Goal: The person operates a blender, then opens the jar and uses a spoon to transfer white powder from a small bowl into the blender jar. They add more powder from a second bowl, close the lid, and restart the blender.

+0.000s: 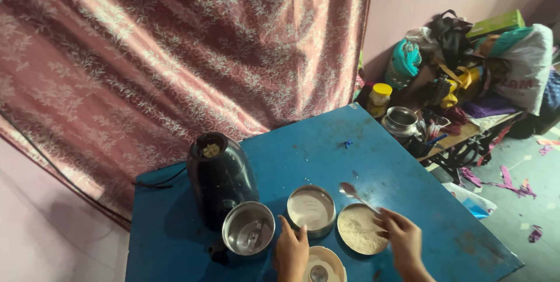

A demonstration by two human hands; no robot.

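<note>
The right hand [402, 240] is pinching a steel spoon [350, 189] above the round steel bowl of white grain [360, 229]; the left hand [290, 251], fingers loosely spread, is touching the empty steel bowl [311, 208] on the blue tabletop [326, 148].

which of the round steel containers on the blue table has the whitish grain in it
The steel bowl farthest right, under the right hand holding the spoon. The middle steel bowl looks empty, and the grinder jar by the black mixer shows only its blade.

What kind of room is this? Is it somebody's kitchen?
Probably a room in a home used for cooking, not a proper kitchen. A black mixer grinder and steel bowls stand on a blue table, a patterned curtain hangs behind, and bags and clothes pile up nearby.
</note>
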